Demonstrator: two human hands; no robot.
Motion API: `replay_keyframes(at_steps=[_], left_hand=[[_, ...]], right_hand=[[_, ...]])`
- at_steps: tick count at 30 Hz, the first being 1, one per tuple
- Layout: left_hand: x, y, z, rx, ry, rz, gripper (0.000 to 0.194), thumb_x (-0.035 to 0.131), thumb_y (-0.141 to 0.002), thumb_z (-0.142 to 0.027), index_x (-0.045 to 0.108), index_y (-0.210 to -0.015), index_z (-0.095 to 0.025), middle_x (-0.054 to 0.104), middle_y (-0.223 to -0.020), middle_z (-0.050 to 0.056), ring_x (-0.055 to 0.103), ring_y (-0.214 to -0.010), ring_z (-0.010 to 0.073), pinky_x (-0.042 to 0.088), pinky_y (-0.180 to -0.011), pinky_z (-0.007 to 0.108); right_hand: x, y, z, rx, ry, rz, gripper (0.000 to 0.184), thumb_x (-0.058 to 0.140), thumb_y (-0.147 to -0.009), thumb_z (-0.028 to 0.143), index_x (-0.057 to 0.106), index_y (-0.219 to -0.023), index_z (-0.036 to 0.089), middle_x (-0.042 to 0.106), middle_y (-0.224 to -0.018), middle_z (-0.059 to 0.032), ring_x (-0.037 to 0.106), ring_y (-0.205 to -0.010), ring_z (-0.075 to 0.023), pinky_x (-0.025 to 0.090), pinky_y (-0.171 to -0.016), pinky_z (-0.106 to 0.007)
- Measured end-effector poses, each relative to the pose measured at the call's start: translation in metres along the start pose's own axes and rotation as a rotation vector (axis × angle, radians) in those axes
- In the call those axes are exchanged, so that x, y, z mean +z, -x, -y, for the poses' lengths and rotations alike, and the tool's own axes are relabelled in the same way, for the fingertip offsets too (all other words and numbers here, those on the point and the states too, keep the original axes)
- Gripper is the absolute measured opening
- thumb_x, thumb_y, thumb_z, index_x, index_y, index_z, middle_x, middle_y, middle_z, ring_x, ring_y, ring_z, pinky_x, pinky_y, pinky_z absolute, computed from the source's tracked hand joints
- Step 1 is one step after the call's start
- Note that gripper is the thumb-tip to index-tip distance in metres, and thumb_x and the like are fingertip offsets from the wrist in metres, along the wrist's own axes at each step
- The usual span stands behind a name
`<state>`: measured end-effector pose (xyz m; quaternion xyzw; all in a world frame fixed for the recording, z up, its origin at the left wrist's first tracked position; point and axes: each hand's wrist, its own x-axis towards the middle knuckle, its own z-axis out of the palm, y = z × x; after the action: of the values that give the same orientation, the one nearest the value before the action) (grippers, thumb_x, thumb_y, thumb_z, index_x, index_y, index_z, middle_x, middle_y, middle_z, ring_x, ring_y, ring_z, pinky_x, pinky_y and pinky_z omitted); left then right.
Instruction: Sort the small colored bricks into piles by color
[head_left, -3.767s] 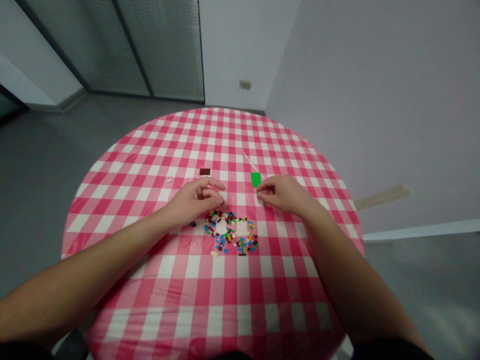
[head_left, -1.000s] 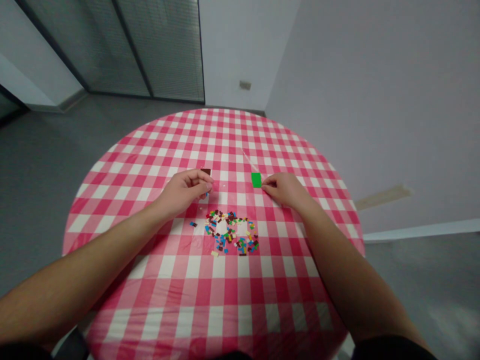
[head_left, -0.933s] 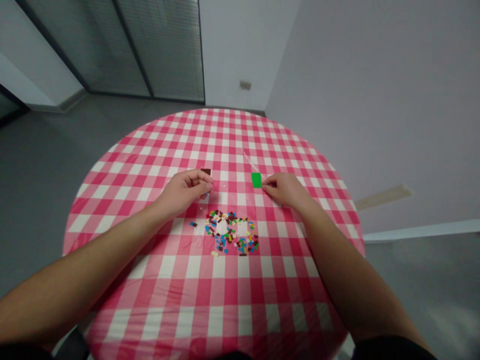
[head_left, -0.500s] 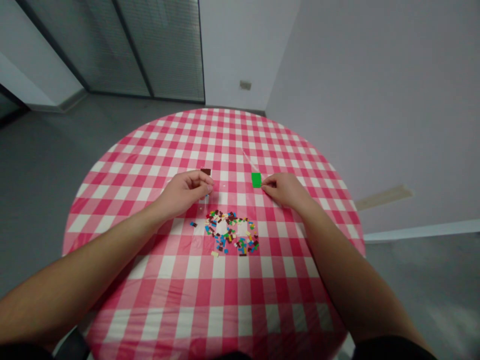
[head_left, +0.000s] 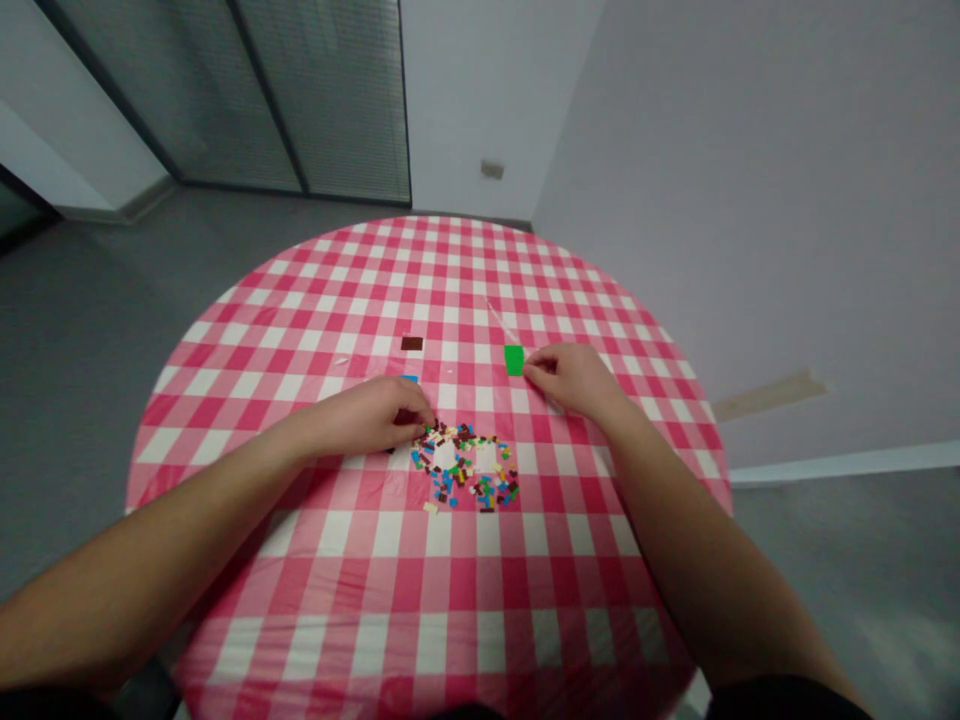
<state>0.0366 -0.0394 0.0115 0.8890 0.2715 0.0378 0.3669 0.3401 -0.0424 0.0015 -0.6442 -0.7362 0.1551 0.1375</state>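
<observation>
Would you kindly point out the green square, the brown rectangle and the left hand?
Green square [head_left: 514, 361]: head view, middle of its face.
Brown rectangle [head_left: 412, 344]: head view, middle of its face.
Left hand [head_left: 380, 411]: head view, back of the hand.

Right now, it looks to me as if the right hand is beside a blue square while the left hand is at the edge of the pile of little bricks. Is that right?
Not quite: the square beside the right hand is green, not blue, as the head view shows. The left hand is indeed at the edge of the pile of little bricks.
</observation>
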Motion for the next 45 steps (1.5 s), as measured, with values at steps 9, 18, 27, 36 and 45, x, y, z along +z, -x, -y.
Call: replay_keyframes(at_steps=[9, 18, 27, 36, 45], left_hand=[[0.001, 0.001, 0.002, -0.100, -0.086, -0.074, 0.025, 0.053, -0.086, -0.009, 0.074, -0.100, -0.016, 0.075, -0.098, 0.006, 0.068, -0.086, 0.0180, 0.050, -0.079, 0.029], [0.004, 0.000, 0.004, -0.003, -0.031, -0.079, 0.023, 0.054, -0.088, -0.010, 0.075, -0.097, -0.016, 0.076, -0.100, 0.007, 0.069, -0.091, 0.0169, 0.052, -0.084, 0.029], [0.006, -0.002, 0.004, 0.016, -0.114, -0.058, 0.025, 0.054, -0.091, -0.011, 0.076, -0.100, -0.017, 0.076, -0.099, 0.007, 0.069, -0.091, 0.0176, 0.051, -0.084, 0.030], [0.009, -0.007, 0.004, -0.034, -0.126, -0.069, 0.021, 0.054, -0.094, -0.018, 0.075, -0.095, -0.015, 0.074, -0.095, 0.008, 0.068, -0.088, 0.0189, 0.049, -0.081, 0.031], [0.008, -0.005, 0.005, -0.033, -0.133, -0.045, 0.020, 0.052, -0.093, -0.021, 0.070, -0.086, -0.016, 0.070, -0.087, 0.006, 0.062, -0.078, 0.0168, 0.045, -0.073, 0.029]], right_hand=[[-0.002, 0.001, 0.002, -0.004, 0.020, -0.001, 0.019, 0.060, -0.088, 0.025, 0.077, -0.082, 0.018, 0.075, -0.079, -0.0079, 0.064, -0.069, -0.0193, 0.039, -0.061, -0.031], [-0.001, 0.000, -0.001, -0.019, 0.003, -0.009, 0.020, 0.059, -0.088, 0.025, 0.077, -0.082, 0.018, 0.076, -0.080, -0.0079, 0.064, -0.069, -0.0190, 0.040, -0.061, -0.031], [-0.001, 0.000, 0.001, -0.025, 0.011, 0.004, 0.019, 0.060, -0.088, 0.026, 0.077, -0.083, 0.019, 0.076, -0.080, -0.0077, 0.065, -0.069, -0.0188, 0.041, -0.061, -0.032], [-0.002, 0.001, 0.005, -0.069, 0.001, 0.024, 0.019, 0.060, -0.088, 0.025, 0.077, -0.085, 0.019, 0.077, -0.083, -0.0077, 0.066, -0.072, -0.0191, 0.042, -0.063, -0.032], [-0.003, 0.003, 0.010, -0.106, -0.010, 0.047, 0.019, 0.059, -0.088, 0.027, 0.076, -0.084, 0.020, 0.076, -0.083, -0.0071, 0.066, -0.072, -0.0195, 0.043, -0.063, -0.033]])
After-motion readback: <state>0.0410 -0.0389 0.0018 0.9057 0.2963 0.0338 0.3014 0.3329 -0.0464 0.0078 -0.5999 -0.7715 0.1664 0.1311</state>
